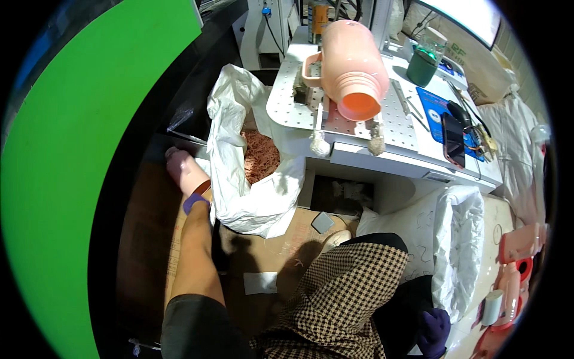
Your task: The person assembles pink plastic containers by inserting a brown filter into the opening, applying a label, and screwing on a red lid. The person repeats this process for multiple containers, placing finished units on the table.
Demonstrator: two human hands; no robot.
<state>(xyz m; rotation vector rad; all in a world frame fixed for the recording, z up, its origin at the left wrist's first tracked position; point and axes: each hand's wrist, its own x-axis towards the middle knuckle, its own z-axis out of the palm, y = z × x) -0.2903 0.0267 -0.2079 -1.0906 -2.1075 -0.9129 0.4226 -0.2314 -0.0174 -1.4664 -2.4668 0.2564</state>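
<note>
At the left, my left arm reaches down beside the white sack, and my left hand (195, 202) in a purple glove is closed at the dark-rimmed end of a pink plastic jug (184, 170). Its fingers are partly hidden. My right hand (435, 332), also purple-gloved, hangs low at the right beside my checked apron, near a white-lined sack (457, 251). Its fingers look curled; whatever they hold, if anything, is hidden. Another pink jug (353, 63) with a handle lies on its side on the bench fixture, its open mouth toward me.
The white sack (233, 161) holds brown shavings (260, 157). On the white bench (400, 128) are two padded support prongs, a phone (452, 140), a blue mat and a jar of green liquid (423, 66). Several pink parts (509, 287) lie far right. A green panel (78, 149) stands left.
</note>
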